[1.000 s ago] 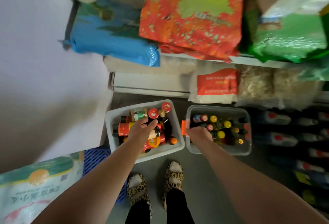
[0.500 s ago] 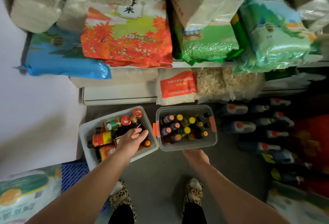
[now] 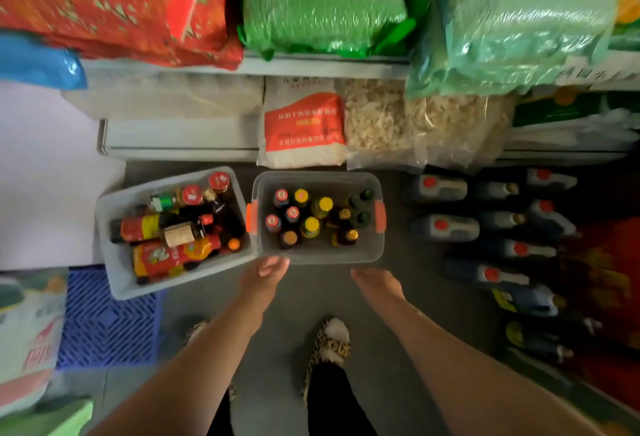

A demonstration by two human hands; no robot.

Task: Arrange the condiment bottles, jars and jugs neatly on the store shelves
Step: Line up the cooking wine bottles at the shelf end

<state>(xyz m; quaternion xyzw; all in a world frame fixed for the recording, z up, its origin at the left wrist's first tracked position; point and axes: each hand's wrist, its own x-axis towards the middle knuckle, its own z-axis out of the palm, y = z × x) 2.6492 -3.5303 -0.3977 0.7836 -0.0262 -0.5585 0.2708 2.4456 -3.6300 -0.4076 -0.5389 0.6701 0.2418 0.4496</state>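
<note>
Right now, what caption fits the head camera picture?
Both hands reach toward the right bin of upright bottles.

Both forearms were left bare, with no sleeves seen down to the left hand (image 3: 265, 274) and right hand (image 3: 375, 281). Black trousers (image 3: 332, 401) were worn, and leopard-print slippers (image 3: 330, 342) with pale fluffy toes were seen on the feet.

Dim, motion-blurred, wide-angle edge distortion
</note>
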